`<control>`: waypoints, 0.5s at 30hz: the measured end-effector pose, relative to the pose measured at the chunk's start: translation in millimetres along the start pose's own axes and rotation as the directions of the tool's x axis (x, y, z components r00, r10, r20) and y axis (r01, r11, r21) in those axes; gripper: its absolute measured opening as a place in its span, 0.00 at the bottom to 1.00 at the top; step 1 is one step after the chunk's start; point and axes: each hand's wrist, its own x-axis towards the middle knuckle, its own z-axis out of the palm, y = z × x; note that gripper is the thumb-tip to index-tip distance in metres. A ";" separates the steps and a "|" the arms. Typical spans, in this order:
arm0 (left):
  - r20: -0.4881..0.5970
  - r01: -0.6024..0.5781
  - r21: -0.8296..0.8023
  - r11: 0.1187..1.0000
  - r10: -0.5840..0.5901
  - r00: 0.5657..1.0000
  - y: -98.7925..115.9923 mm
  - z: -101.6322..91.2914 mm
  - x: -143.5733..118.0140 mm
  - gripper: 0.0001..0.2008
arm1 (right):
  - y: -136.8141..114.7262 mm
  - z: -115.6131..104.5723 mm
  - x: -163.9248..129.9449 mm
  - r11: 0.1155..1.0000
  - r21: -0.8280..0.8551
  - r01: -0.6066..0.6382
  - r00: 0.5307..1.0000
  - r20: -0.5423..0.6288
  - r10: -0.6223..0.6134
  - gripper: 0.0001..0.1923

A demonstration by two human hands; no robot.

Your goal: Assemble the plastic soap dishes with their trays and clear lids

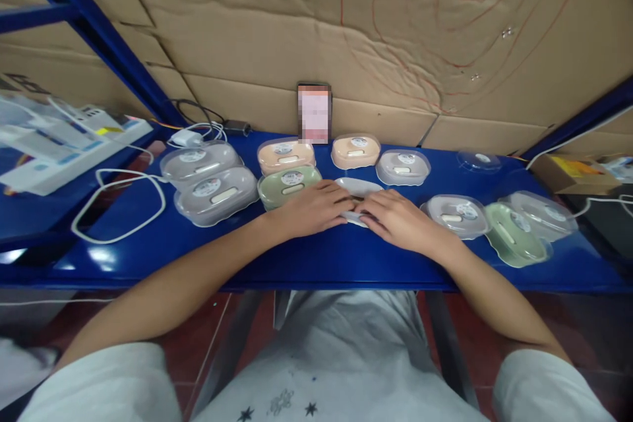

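My left hand (312,208) and my right hand (395,218) rest side by side on a white oval soap box (359,188) at the middle of the blue shelf (297,257). Both press down on it with fingers flat, and most of the box is hidden under them. A green lidded box (289,185) lies just left of my left hand. A grey lidded box (459,214) sits just right of my right hand.
Several more lidded boxes lie around: grey ones (215,194) at left, peach ones (285,155) behind, green and clear ones (514,234) at right. A phone (314,113) leans on the cardboard wall. White cables (119,208) and cartons (64,145) crowd the left.
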 end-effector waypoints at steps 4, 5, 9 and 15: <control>-0.005 0.012 -0.048 0.999 -0.012 1.000 0.1 8.0 2.2 0.12 | 2.3 3.7 -3.4 1.000 -0.018 -0.025 1.000 0.007 0.025 0.15; -0.014 0.012 -0.050 0.999 -0.012 1.000 0.3 9.1 2.5 0.11 | 1.9 5.8 -3.3 0.998 -0.056 -0.032 0.999 0.010 0.032 0.15; -0.030 0.039 -0.037 0.999 -0.041 0.999 0.8 10.2 3.2 0.10 | -0.4 13.3 0.0 0.993 -0.110 -0.030 0.999 0.019 0.032 0.14; 0.000 0.038 0.004 0.999 -0.038 0.999 2.5 10.9 3.4 0.14 | 11.2 3.5 -4.9 0.982 0.186 -0.035 0.999 -0.011 0.038 0.13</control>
